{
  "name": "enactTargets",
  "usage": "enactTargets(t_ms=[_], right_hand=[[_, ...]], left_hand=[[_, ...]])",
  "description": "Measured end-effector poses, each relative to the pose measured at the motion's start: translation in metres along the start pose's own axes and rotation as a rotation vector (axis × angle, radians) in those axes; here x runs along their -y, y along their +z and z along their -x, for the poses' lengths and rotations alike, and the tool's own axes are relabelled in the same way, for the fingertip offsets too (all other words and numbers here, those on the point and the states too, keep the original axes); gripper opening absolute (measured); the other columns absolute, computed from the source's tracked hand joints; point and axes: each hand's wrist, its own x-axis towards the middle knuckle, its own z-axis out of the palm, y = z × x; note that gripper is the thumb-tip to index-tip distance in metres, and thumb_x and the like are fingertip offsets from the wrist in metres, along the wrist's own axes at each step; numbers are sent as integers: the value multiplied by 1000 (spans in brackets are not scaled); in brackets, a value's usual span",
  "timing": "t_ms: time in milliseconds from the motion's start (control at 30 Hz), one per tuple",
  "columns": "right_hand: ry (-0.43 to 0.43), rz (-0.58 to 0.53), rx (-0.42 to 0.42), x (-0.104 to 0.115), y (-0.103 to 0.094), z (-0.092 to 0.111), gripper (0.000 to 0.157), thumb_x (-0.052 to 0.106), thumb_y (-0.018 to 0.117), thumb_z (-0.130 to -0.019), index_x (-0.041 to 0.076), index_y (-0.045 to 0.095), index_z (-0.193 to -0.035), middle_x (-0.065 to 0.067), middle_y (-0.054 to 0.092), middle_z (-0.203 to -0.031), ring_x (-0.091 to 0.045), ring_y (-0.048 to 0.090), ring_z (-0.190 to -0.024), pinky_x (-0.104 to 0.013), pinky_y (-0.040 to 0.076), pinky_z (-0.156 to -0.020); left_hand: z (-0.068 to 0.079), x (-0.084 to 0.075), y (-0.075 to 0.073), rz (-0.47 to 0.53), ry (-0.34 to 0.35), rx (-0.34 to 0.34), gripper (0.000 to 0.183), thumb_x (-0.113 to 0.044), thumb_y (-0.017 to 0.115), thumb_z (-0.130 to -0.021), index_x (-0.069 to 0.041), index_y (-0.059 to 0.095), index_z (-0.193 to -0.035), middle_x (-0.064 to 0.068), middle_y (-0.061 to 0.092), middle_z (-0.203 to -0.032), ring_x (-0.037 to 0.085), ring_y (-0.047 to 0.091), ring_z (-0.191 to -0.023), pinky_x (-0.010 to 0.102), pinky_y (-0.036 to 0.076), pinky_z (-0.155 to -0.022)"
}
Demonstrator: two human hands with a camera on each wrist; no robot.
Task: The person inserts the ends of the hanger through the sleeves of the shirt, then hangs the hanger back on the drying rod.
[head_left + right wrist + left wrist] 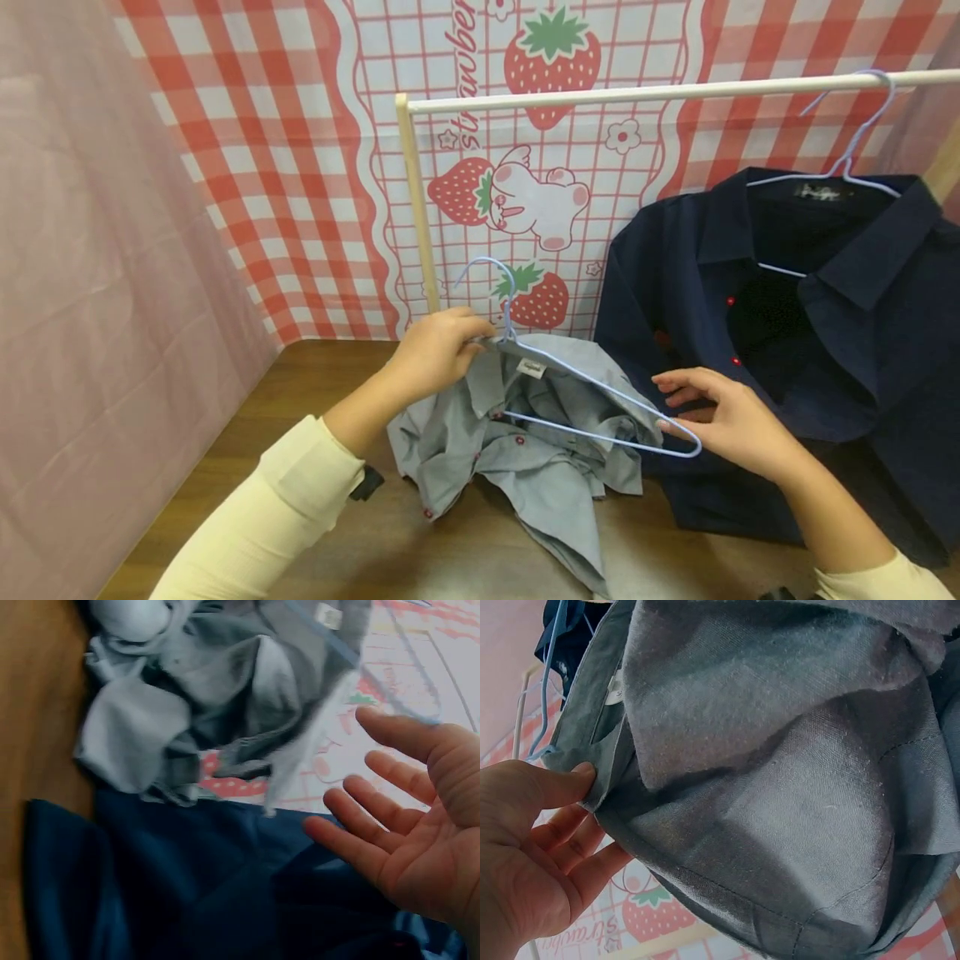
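A grey shirt (517,475) with red buttons hangs bunched on a light blue hanger (600,382), whose right end sticks out bare past the cloth. My left hand (442,354) pinches the shirt's collar just left of the hanger's hook. In the left wrist view, thumb and fingers (570,780) grip the collar edge, with the grey cloth (780,795) spreading to the right. At the hanger's bare right end is my right hand (723,421), fingers spread. The right wrist view shows this hand (420,817) holding nothing; whether its thumb touches the hanger I cannot tell.
A navy shirt (675,275) hangs on another light blue hanger (858,158) from the rack's white rail (600,96). The rack's wooden post (416,200) rises at the left. Below lies a brown wooden table (225,467), with a strawberry-print cloth (555,179) behind.
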Motion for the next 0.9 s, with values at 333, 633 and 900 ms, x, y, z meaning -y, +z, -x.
enactTargets(t_ms=[333, 633, 900], right_hand=[[-41, 5, -62, -13, 35, 8, 72, 7, 88, -68, 0, 53, -131, -17, 53, -123, -16, 55, -105, -19, 51, -82], [17, 24, -295, -12, 40, 1, 23, 0, 74, -81, 4, 67, -103, -7, 66, -91, 4, 58, -75, -9, 46, -64], [151, -53, -418, -1, 14, -11, 12, 1, 70, -88, 0, 70, -100, 14, 65, -80, 0, 55, -65, -14, 44, -55]], left_hand=[[-1, 3, -1, -14, 16, -42, 19, -9, 72, -88, -12, 75, -106, 2, 69, -96, 20, 65, -77, 37, 52, -62], [-4, 3, -5, 17, 25, -83, 17, -8, 73, -86, -10, 75, -103, 4, 68, -94, 21, 65, -79, 37, 53, -67], [-3, 7, -14, 38, 18, -114, 20, -7, 72, -88, -8, 74, -107, 7, 70, -101, 21, 65, -83, 36, 52, -68]])
